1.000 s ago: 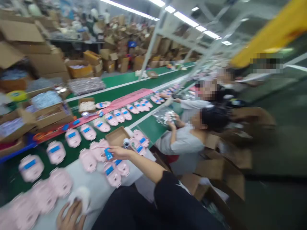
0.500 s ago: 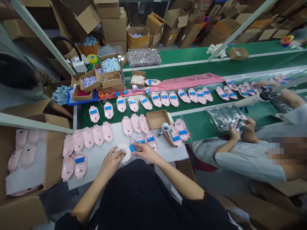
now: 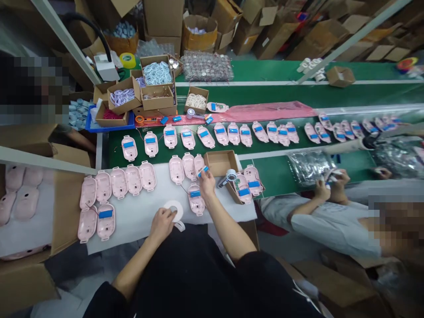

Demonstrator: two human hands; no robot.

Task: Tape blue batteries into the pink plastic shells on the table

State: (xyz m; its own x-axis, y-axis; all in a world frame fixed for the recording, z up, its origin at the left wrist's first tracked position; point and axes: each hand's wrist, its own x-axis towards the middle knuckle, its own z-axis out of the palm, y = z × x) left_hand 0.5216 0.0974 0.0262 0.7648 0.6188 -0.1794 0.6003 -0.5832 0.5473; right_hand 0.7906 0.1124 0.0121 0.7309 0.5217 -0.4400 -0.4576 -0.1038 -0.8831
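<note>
My left hand (image 3: pixel 162 225) is closed on a roll of white tape (image 3: pixel 178 207) at the near edge of the white-covered table; a loose strip hangs from the roll. In my right hand (image 3: pixel 207 184) a small blue battery pack (image 3: pixel 202 172) is pinched between the fingers, over the lower part of a pink plastic shell (image 3: pixel 198 161). Two more pink shells (image 3: pixel 176 169) stand in line to its left. Just below and left of my right hand lies a pink shell (image 3: pixel 196 205) with a blue pack across it. My right forearm hides part of the table.
Several pink shells (image 3: pixel 119 183) lie at the left. A row of shells with blue packs (image 3: pixel 188 138) runs along the green bench. An open cardboard box (image 3: pixel 221 163) and a small handheld fan-like device (image 3: pixel 228 177) are at the right. A co-worker (image 3: pixel 318 212) sits further right.
My right hand has moved up and away from the tape roll with the blue battery pack, to the row of pink shells. The left hand still holds the roll, now with a strip hanging.
</note>
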